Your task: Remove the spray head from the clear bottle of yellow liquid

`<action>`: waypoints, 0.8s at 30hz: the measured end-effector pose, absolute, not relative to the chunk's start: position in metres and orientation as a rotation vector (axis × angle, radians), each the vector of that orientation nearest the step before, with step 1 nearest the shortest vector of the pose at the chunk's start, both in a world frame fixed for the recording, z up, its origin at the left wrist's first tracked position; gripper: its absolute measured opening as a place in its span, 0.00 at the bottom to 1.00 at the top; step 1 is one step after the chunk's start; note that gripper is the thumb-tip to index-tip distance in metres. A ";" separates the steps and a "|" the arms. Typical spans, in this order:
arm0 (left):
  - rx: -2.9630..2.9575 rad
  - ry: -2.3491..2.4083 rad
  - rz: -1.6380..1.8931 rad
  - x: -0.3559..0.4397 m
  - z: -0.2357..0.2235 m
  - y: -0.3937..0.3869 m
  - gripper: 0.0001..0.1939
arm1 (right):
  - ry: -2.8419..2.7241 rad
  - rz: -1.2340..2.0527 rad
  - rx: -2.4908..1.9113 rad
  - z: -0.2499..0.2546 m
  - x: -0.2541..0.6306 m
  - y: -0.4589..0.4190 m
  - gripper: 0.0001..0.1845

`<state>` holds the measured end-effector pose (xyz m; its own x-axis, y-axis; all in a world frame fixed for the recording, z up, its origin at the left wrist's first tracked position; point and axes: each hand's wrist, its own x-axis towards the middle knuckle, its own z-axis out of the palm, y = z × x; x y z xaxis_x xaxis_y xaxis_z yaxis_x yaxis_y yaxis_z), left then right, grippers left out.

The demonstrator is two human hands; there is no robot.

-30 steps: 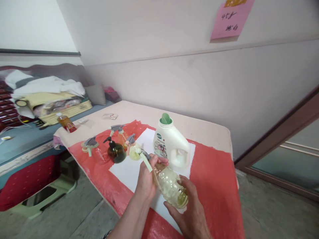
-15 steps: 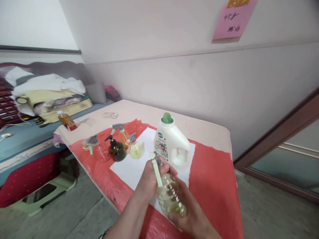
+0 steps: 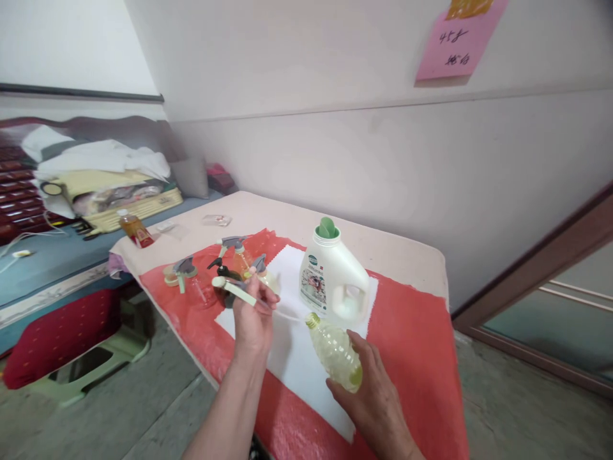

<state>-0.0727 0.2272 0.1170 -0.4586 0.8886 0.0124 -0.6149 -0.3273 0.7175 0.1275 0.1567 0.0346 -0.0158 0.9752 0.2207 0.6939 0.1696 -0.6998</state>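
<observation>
Sprayer off, bottle open
Our left hand (image 3: pixel 253 316) grips the spray head (image 3: pixel 234 289); our right hand (image 3: pixel 371 396) holds the tilted, uncapped bottle (image 3: pixel 335 353), which could spill.

Spray head (image 3: pixel 234 289) apparently off tilted bottle (image 3: pixel 335 352)

A beige table (image 3: pixel 393 252) carries a red cloth (image 3: pixel 412 332) under a white sheet (image 3: pixel 297 351).

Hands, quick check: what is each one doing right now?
Left hand: closed on the spray trigger head, lifted off its bottle.
Right hand: closed around the clear bottle, which is tilted and uncapped.
</observation>
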 end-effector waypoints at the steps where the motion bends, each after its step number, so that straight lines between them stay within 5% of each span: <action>1: 0.489 0.799 1.939 -0.079 0.119 0.228 0.13 | -1.741 0.568 -1.607 0.034 0.129 0.157 0.38; 15: 0.583 0.874 1.868 -0.084 0.115 0.234 0.11 | -1.447 0.970 -1.556 0.038 0.108 0.177 0.39; 24: 0.654 0.943 1.828 -0.095 0.112 0.239 0.14 | -1.506 0.868 -1.495 0.015 0.066 0.205 0.38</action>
<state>-0.0949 0.2388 0.1122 -0.4117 0.9106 0.0358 -0.4990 -0.2581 0.8273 0.0656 0.2051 0.0154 0.0450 0.9955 0.0829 0.4271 0.0559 -0.9025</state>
